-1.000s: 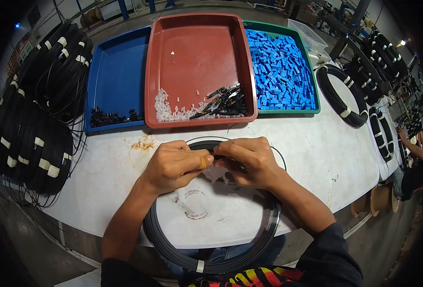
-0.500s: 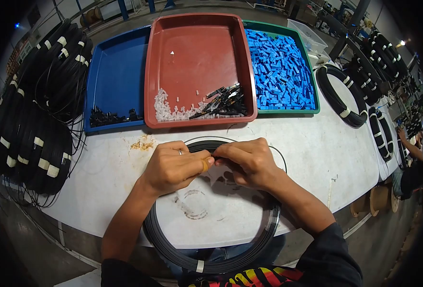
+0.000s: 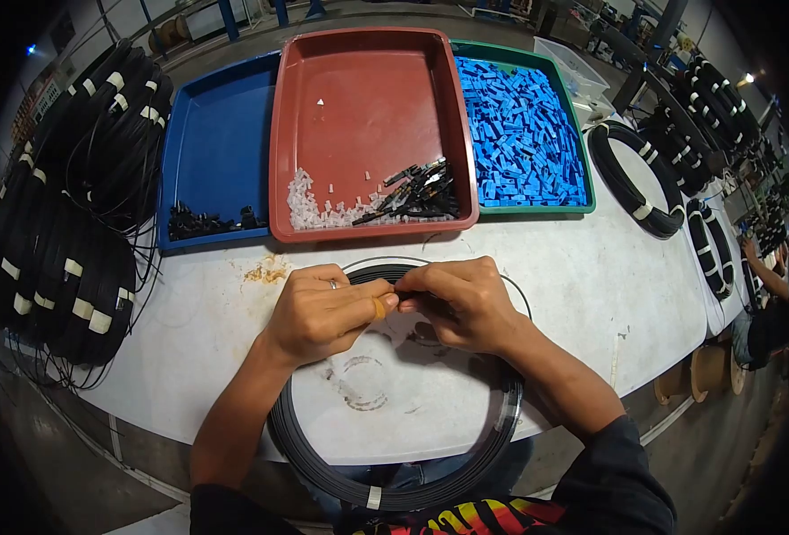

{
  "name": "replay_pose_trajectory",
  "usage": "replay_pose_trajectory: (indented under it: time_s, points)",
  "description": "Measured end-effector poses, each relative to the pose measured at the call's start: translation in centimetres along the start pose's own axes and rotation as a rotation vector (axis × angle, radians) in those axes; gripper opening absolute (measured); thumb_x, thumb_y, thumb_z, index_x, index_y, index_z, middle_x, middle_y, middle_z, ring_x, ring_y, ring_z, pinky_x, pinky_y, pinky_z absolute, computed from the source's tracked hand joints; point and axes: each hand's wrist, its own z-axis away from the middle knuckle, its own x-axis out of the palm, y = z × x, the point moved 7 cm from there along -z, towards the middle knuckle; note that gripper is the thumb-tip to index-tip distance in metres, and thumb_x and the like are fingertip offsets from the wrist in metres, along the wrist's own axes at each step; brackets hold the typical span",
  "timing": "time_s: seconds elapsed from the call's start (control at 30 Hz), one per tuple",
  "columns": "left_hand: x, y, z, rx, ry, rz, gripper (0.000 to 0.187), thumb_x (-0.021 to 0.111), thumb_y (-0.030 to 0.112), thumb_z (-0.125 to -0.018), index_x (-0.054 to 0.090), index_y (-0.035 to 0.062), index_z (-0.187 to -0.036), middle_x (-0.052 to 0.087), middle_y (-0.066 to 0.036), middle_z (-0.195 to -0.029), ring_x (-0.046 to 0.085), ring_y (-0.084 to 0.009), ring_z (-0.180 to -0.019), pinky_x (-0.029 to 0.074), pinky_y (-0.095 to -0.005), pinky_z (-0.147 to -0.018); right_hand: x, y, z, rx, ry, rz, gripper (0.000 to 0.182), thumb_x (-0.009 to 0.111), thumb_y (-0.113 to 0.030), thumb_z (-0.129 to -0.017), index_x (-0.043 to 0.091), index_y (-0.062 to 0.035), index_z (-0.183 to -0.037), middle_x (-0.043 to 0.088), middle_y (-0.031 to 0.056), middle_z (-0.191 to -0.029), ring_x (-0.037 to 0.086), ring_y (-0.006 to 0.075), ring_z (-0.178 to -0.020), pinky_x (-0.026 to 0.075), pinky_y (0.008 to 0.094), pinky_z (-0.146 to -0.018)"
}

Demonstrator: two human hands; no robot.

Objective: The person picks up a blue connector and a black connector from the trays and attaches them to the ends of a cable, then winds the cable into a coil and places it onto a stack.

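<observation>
My left hand (image 3: pixel 323 312), with a ring and a tan band on its fingers, is closed in a pinch. Its fingertips meet those of my right hand (image 3: pixel 466 299), also closed in a pinch. Something small and dark shows between the fingertips, mostly hidden by them. Both hands are over the far side of a coil of black cable (image 3: pixel 301 450), which lies partly on the white table and overhangs its front edge. A white tape band (image 3: pixel 374 497) wraps the coil at the near side. One loose cable strand (image 3: pixel 526 299) bows out beyond the coil behind my hands.
A red tray (image 3: pixel 368 107) holds clear plastic pieces and black connectors. Beside it stand a blue tray (image 3: pixel 221 134) with black pieces and a green tray (image 3: pixel 591 183) full of blue parts. Taped cable coils (image 3: pixel 65 276) are stacked at left; more coils (image 3: pixel 640 178) lie right.
Both hands stay pinched together in nearly the same place, with only slight finger movement. The coil and trays have not visibly moved.
</observation>
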Motion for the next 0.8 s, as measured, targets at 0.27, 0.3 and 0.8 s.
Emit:
replay_pose_trajectory:
  time_s: [0.27, 0.3, 0.8]
  points:
    - [0.34, 0.25, 0.13, 0.027, -0.013, -0.034, 0.011, 0.080, 0.005, -0.077, 0.075, 0.0079, -0.086, 0.077, -0.001, -0.087, 0.063, -0.0113, -0.058, 0.046, -0.0251, -0.053, 0.03, 0.25, 0.07, 0.011, -0.002, -0.009, 0.024, 0.077, -0.005, -0.070, 0.070, -0.0069, -0.093, 0.071, 0.0083, -0.078, 0.068, 0.0271, -0.063, 0.052, 0.0364, -0.054]
    - [0.39, 0.20, 0.20, 0.027, -0.013, -0.033, 0.011, 0.081, 0.006, -0.077, 0.075, 0.0078, -0.086, 0.077, -0.001, -0.086, 0.063, -0.0114, -0.058, 0.046, -0.0252, -0.053, 0.02, 0.24, -0.02, 0.007, -0.009, -0.009, 0.024, 0.076, -0.005, -0.070, 0.070, -0.0070, -0.093, 0.071, 0.0082, -0.077, 0.068, 0.0270, -0.063, 0.052, 0.0363, -0.054]
    - [0.08, -0.02, 0.04, 0.003, 0.031, -0.012, 0.009, 0.079, 0.006, -0.076, 0.075, 0.0075, -0.085, 0.076, 0.000, -0.084, 0.060, -0.0123, -0.053, 0.044, -0.0248, -0.050, -0.11, 0.32, 0.05, 0.045, -0.024, -0.018, 0.024, 0.075, -0.003, -0.070, 0.071, -0.0047, -0.094, 0.071, 0.0102, -0.077, 0.069, 0.0284, -0.064, 0.054, 0.0373, -0.056]
